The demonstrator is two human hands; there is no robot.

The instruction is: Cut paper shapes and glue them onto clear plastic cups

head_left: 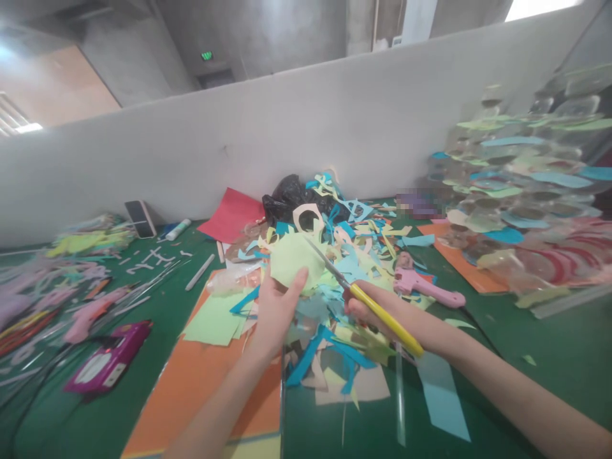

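Observation:
My left hand (276,305) pinches a pale green piece of paper (295,260) between thumb and fingers, holding it up over the pile. My right hand (377,313) grips yellow-handled scissors (363,299), whose blades point up and left at the green paper's right edge. Under both hands lies a heap of coloured paper scraps (335,268) on the green table (526,395).
Orange sheets (191,382) lie at the front left, a pink glue gun (425,288) right of the heap, and a magenta box (108,360) at left. A black bag (291,194) and red sheet (232,213) sit by the grey wall. Stacked clear lids with paper (526,191) rise at right.

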